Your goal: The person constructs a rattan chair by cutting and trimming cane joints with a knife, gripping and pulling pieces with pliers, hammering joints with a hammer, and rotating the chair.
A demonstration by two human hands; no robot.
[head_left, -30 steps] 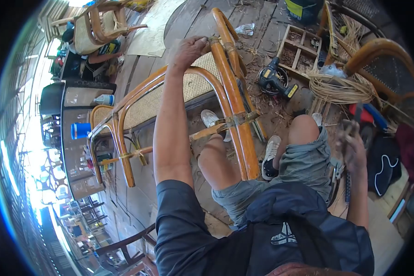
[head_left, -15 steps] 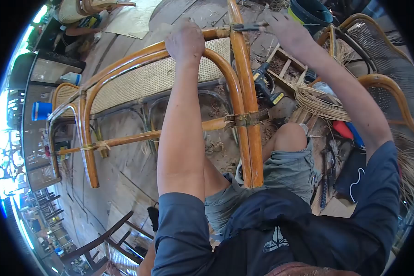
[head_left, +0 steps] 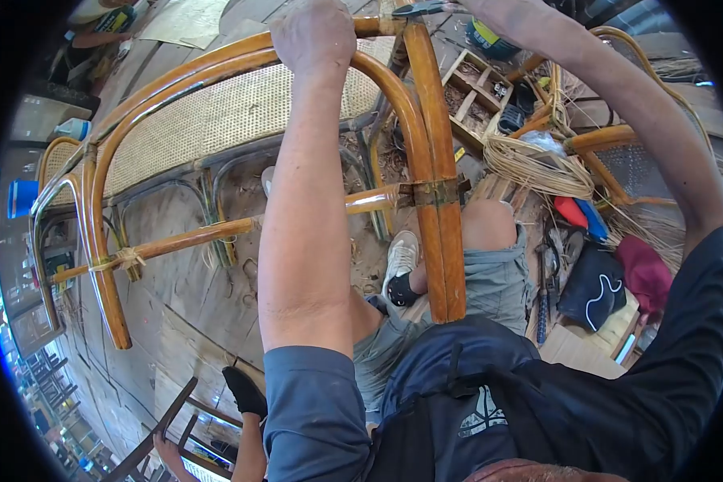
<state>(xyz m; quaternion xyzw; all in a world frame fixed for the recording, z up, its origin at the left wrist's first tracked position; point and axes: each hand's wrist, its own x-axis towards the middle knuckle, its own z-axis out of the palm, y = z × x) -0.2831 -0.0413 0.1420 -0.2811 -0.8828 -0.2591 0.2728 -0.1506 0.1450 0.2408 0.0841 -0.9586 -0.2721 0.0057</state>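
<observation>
A bent rattan frame (head_left: 434, 161) with varnished orange-brown poles stands before me, a woven cane panel (head_left: 209, 112) behind its curve. My left hand (head_left: 313, 36) is wrapped round the upper curved rail. At the top edge, a dark metal tool like pliers or cutters (head_left: 422, 9) has its jaws at the bound joint (head_left: 390, 26) beside the upright pole. My right hand (head_left: 490, 6) is at the handle end of that tool, its fingers mostly cut off by the frame edge.
Right of the frame lie a wooden compartment box (head_left: 478, 92), a coil of rattan strips (head_left: 538, 165), red and blue items (head_left: 570, 210) and a dark pouch (head_left: 593, 285). A rattan chair (head_left: 618, 153) stands farther right. Another person's hand (head_left: 169, 456) touches dark furniture at lower left.
The view has shifted, so both hands and the frame's top sit higher in the picture. The tool's jaws remain near the bound joint. The drill is no longer plainly visible.
</observation>
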